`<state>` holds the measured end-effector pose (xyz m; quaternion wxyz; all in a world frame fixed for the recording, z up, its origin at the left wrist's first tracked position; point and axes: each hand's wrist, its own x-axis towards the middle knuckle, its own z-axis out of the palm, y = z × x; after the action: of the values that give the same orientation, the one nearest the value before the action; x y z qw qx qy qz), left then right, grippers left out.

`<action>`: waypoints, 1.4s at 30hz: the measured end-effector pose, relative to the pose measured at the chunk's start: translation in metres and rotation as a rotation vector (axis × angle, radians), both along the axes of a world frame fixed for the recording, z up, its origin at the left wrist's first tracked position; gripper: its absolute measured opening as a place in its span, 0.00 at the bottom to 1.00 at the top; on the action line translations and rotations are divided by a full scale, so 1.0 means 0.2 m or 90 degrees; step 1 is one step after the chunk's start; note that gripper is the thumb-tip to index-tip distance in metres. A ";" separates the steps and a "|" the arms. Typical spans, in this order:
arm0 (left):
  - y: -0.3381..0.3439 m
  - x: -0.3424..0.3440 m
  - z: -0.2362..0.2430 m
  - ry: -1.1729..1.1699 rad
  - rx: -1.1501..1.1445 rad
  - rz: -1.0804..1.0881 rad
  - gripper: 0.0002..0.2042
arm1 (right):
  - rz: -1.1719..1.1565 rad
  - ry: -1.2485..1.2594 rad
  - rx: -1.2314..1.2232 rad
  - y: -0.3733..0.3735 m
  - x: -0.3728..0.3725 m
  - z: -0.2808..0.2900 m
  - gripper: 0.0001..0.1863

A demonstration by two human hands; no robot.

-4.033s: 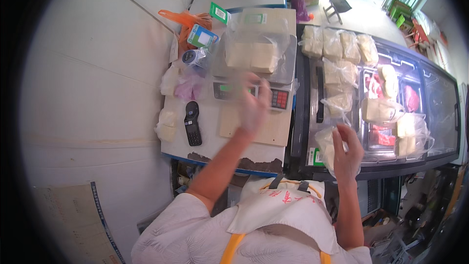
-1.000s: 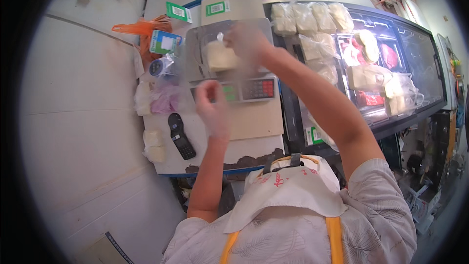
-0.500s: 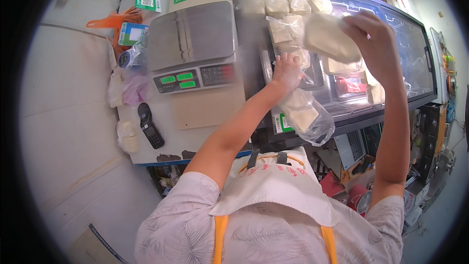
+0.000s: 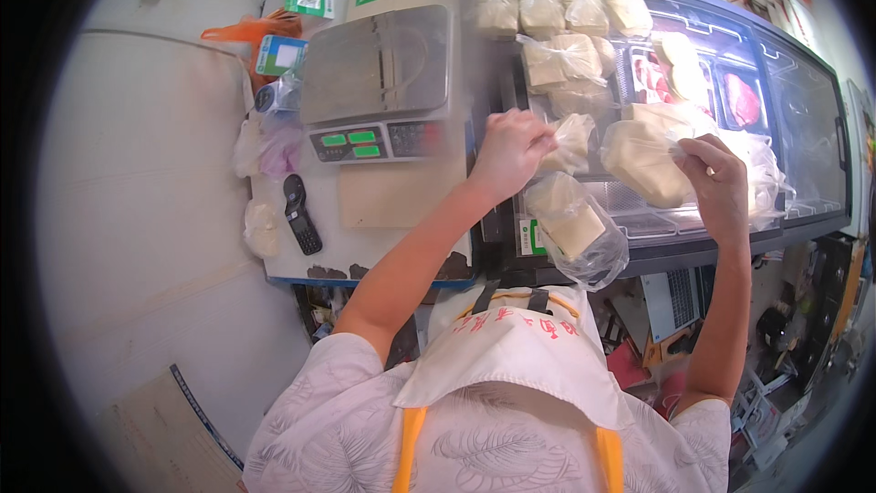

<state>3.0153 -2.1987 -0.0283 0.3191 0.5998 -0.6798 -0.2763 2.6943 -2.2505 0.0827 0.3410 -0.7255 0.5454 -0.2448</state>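
My left hand (image 4: 511,148) is closed on the crumpled neck of a clear plastic bag (image 4: 571,141) over the front of a glass-topped chest freezer (image 4: 803,119). My right hand (image 4: 716,184) grips a clear bag holding a large pale block (image 4: 643,164), just to the right of the left hand. Below both hands, another bagged pale block (image 4: 575,228) lies at the freezer's front edge. Several more bagged pale blocks (image 4: 547,27) are piled on the freezer lid beyond.
A steel-pan weighing scale (image 4: 379,68) with a green display stands on the counter to the left, with a wooden board (image 4: 392,192) in front of it. A black phone (image 4: 301,215) and small plastic bags (image 4: 260,141) lie at the counter's left. Red meat trays (image 4: 744,100) show under the freezer glass.
My right hand took the pale block off the scale pan, carried it right over the freezer and lowered it. My left hand followed from the counter to the freezer front.
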 end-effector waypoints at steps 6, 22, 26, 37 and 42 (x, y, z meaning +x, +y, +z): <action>0.58 0.37 0.31 -0.023 0.109 0.102 0.08 | 0.125 0.059 -0.023 -0.20 0.28 -0.24 0.09; 1.43 1.36 0.05 -0.232 0.062 0.376 0.08 | 0.188 0.172 -0.108 -0.42 0.62 -0.77 0.18; 1.47 1.44 -0.02 -0.133 0.035 0.528 0.07 | 0.099 0.100 -0.039 -0.15 0.76 -0.50 0.15; 1.14 1.36 0.02 -0.472 0.246 0.475 0.12 | 0.318 -0.103 0.054 0.70 1.40 -0.28 0.09; 0.92 0.65 0.13 -0.252 0.200 0.002 0.13 | 0.721 -0.279 -0.014 0.98 1.87 -0.23 0.13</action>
<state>3.1454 -2.0147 -0.0020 0.0835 0.6856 -0.6767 -0.2552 3.0686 -2.0538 0.0357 0.5149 -0.8392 -0.0111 -0.1746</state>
